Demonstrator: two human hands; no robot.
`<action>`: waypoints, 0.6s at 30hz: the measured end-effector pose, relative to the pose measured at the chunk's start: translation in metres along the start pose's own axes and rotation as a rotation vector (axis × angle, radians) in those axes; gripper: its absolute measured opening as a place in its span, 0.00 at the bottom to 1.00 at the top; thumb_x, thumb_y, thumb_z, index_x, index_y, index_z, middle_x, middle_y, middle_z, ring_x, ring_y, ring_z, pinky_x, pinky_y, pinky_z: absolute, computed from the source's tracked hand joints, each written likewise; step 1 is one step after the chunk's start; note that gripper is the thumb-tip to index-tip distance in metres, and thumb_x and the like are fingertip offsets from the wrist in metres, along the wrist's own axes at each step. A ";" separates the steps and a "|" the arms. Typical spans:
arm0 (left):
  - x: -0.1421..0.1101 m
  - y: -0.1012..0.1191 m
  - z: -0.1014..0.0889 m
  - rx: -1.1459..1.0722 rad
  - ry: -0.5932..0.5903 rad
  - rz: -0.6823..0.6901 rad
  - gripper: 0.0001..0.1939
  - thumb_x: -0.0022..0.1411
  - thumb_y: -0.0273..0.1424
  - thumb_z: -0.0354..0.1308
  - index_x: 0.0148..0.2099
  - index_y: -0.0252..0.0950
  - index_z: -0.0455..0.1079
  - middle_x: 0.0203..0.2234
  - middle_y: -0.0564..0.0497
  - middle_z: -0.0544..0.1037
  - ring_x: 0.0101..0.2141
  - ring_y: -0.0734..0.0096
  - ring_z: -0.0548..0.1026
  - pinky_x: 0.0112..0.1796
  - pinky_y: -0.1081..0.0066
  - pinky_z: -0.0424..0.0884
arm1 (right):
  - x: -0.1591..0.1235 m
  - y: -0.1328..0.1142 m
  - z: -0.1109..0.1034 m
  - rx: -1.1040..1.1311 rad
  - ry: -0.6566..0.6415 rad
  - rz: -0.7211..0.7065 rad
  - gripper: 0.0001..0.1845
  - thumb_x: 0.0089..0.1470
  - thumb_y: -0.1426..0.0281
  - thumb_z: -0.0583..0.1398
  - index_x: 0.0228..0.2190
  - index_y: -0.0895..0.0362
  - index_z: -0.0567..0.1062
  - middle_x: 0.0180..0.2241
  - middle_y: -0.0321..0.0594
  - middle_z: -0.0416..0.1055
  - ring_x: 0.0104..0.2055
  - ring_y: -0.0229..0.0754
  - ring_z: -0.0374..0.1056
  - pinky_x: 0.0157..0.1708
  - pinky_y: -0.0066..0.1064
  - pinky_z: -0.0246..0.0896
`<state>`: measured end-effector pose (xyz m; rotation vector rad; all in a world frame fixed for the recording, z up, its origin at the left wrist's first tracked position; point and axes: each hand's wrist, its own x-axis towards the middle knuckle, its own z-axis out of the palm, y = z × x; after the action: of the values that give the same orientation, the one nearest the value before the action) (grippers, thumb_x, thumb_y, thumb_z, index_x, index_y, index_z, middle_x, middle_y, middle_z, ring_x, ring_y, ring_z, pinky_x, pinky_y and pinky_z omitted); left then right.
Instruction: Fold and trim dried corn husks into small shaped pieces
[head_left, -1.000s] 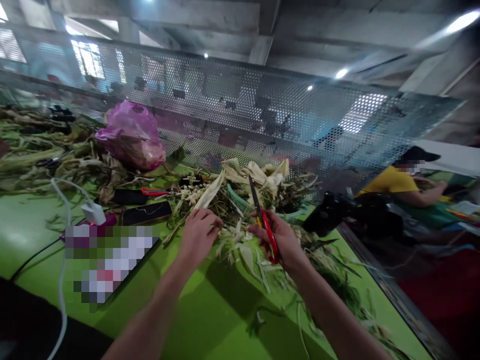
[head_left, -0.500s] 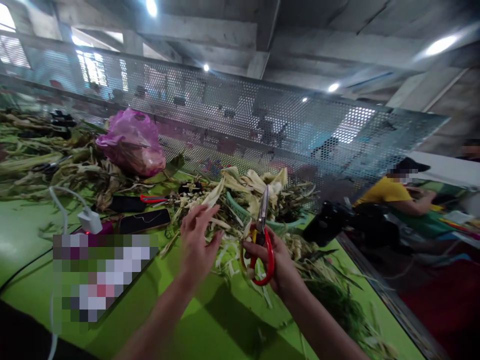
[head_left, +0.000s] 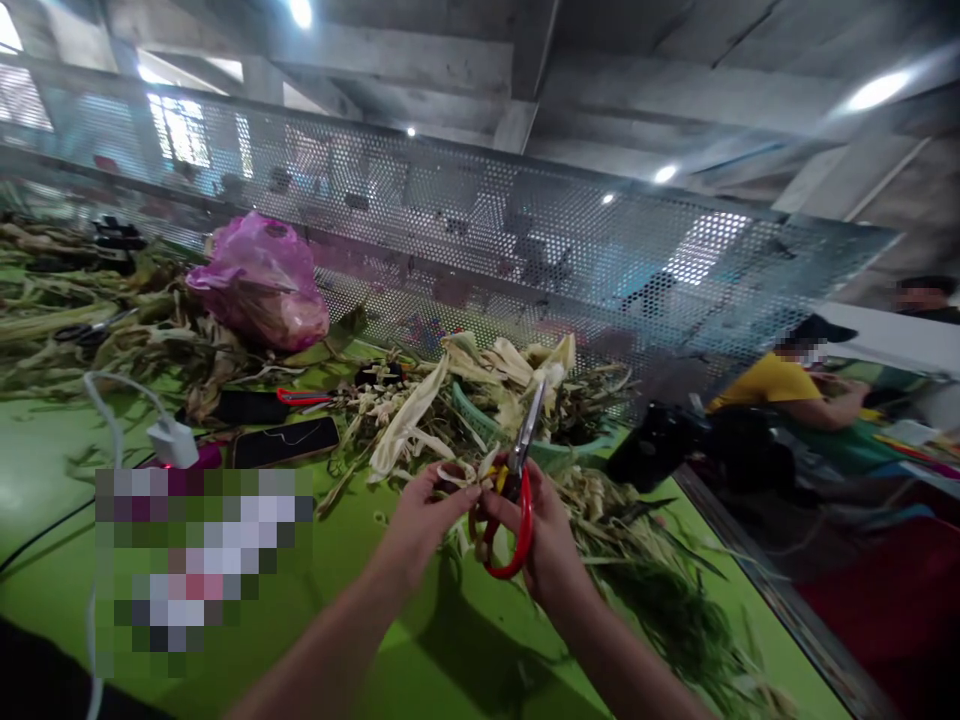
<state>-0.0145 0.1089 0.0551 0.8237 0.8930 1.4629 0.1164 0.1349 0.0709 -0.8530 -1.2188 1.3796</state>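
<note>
Red-handled scissors [head_left: 529,428] rest in my right hand [head_left: 553,525], blades up and nearly together. The same hand's thumb and fingers pinch the end of a pale husk strip [head_left: 466,480]. Meeting it from the left, my left hand [head_left: 421,518] has its thumb and fingers closed on the strip. Just beyond both hands, a larger dry corn husk [head_left: 409,425] lies across the plant scraps. Behind the scissors stands a green basket [head_left: 480,418] heaped with husks. Part of the strip is hidden by my fingers.
A pink plastic bag [head_left: 262,285] stands at the back left, before a perforated metal screen [head_left: 450,240]. A phone [head_left: 286,442], a white charger [head_left: 172,440] with cable and red-handled scissors [head_left: 300,396] lie left. Green trimmings [head_left: 675,610] lie right. A person in yellow [head_left: 772,385] sits beyond the table.
My left hand has come down and right, from open fingers by the large husk to a pinch on the strip beside my right hand. The scissors have shifted slightly.
</note>
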 end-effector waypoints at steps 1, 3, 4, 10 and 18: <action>0.001 0.000 -0.001 0.002 0.025 0.005 0.14 0.49 0.35 0.65 0.37 0.34 0.73 0.34 0.47 0.77 0.38 0.68 0.72 0.44 0.68 0.64 | 0.001 0.000 0.000 -0.015 -0.010 0.017 0.25 0.36 0.71 0.71 0.38 0.53 0.70 0.29 0.33 0.69 0.28 0.35 0.67 0.29 0.27 0.65; 0.004 0.000 -0.004 0.014 0.069 0.009 0.11 0.49 0.35 0.64 0.33 0.33 0.73 0.30 0.49 0.77 0.34 0.70 0.72 0.41 0.70 0.64 | 0.003 -0.001 0.000 -0.046 -0.027 0.039 0.25 0.36 0.69 0.71 0.38 0.53 0.70 0.28 0.33 0.70 0.27 0.36 0.67 0.28 0.28 0.65; 0.004 0.000 -0.005 0.016 0.083 0.011 0.10 0.50 0.35 0.64 0.32 0.33 0.73 0.29 0.49 0.76 0.33 0.71 0.71 0.40 0.71 0.64 | 0.004 -0.002 -0.001 -0.060 -0.025 0.037 0.26 0.35 0.69 0.71 0.38 0.53 0.69 0.29 0.33 0.70 0.28 0.37 0.67 0.28 0.28 0.65; 0.003 0.002 -0.003 0.006 0.021 -0.013 0.09 0.50 0.34 0.62 0.32 0.33 0.73 0.27 0.49 0.76 0.32 0.71 0.72 0.38 0.72 0.65 | 0.007 -0.015 -0.004 -0.091 -0.016 -0.033 0.26 0.39 0.70 0.70 0.41 0.51 0.68 0.32 0.34 0.72 0.30 0.38 0.68 0.31 0.29 0.65; 0.002 0.002 -0.002 0.026 -0.007 -0.023 0.10 0.49 0.33 0.63 0.32 0.32 0.73 0.29 0.48 0.77 0.32 0.69 0.72 0.38 0.70 0.66 | 0.004 -0.014 -0.001 -0.142 0.011 -0.049 0.24 0.40 0.68 0.69 0.40 0.52 0.69 0.27 0.32 0.70 0.25 0.35 0.65 0.25 0.26 0.62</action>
<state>-0.0177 0.1108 0.0559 0.8345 0.9147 1.4305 0.1201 0.1375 0.0844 -0.9219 -1.3324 1.2594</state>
